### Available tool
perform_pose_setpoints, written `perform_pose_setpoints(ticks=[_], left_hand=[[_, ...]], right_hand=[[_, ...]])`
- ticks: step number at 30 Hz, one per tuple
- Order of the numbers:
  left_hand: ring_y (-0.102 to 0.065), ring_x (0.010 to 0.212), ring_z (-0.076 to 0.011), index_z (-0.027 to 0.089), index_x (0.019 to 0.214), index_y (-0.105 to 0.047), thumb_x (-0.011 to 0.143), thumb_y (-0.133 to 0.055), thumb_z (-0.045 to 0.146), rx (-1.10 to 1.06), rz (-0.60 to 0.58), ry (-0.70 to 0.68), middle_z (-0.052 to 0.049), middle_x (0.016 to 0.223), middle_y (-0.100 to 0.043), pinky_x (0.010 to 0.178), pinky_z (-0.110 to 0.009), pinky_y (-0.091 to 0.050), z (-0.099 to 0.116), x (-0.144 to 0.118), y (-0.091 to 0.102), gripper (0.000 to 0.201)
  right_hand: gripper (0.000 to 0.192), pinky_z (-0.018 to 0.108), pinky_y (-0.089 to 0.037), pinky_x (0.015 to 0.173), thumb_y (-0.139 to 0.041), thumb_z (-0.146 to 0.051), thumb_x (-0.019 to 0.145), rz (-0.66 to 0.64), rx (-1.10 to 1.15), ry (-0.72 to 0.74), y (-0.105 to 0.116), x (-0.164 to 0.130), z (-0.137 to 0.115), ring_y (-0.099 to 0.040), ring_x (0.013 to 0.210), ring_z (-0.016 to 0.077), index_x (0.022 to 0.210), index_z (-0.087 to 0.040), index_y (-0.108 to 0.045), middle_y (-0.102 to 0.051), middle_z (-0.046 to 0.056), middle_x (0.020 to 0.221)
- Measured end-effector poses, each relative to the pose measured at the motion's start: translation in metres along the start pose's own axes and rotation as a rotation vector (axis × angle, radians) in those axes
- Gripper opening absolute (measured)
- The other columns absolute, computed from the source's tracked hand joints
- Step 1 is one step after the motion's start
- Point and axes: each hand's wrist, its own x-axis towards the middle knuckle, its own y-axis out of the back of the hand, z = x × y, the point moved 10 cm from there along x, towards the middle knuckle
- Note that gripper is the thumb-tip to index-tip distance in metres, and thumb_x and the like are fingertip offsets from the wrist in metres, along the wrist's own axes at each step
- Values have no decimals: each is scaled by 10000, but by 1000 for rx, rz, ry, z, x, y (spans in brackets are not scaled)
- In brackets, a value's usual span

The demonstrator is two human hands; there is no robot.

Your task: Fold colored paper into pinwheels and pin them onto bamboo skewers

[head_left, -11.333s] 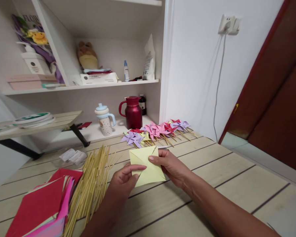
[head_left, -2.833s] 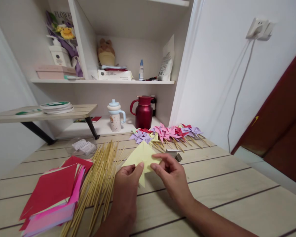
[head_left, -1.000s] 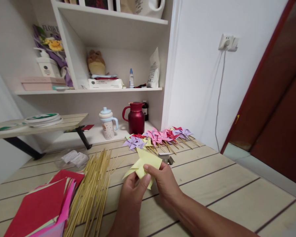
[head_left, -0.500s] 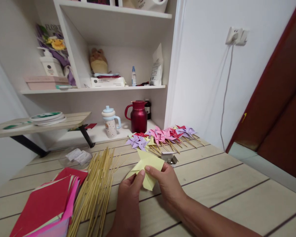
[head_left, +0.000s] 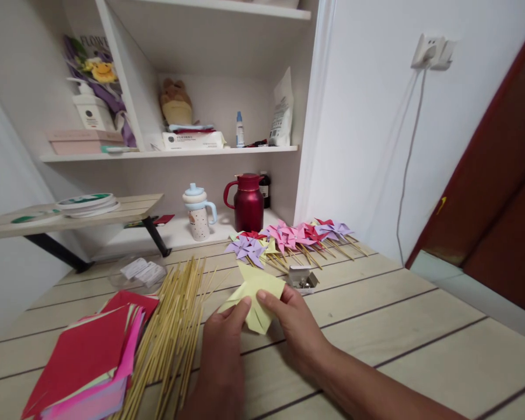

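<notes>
A pale yellow paper (head_left: 254,291), partly folded into pinwheel points, is held just above the wooden table (head_left: 398,326) by both hands. My left hand (head_left: 223,344) pinches its lower left side with thumb and fingers. My right hand (head_left: 295,326) presses its centre with the thumb. A pile of thin bamboo sticks (head_left: 175,326) lies just left of my hands. A small box of pins (head_left: 303,277) sits just behind the paper.
Finished paper pinwheels (head_left: 289,239) in purple, pink and red lie in a row at the table's far edge. A stack of red and pink paper squares (head_left: 87,356) sits at the left. A red jug (head_left: 247,201) and a cup (head_left: 196,213) stand on the shelf behind.
The flat yellow square has been folded into a pointed pinwheel shape between my hands. In the last second the hands and paper have hardly shifted.
</notes>
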Motion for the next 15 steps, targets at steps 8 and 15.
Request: perform_pose_setpoints(ticks=[8,15], left_hand=[[-722,771,-166,118,901,-738,793,-674,66,-216,282,30,-101,940,-786,684,-251,-557,26,12,43,136],[-738,836,-195,115,953,-734,780,-699,89,-226,194,60,-111,932,-785,693,-239,-568,28,8,29,179]], right_hand=[[436,372,-509,802,-571,-281,920,-80,-721,453,10,-1,-44,-628,871,209,1336,-295,-443,-621,44,1010],[408,268,-458,604,-485,-53,906,-261,-1102,851,-25,-27,-64,-534,722,164,1184,-295,-659,-483,23,828]])
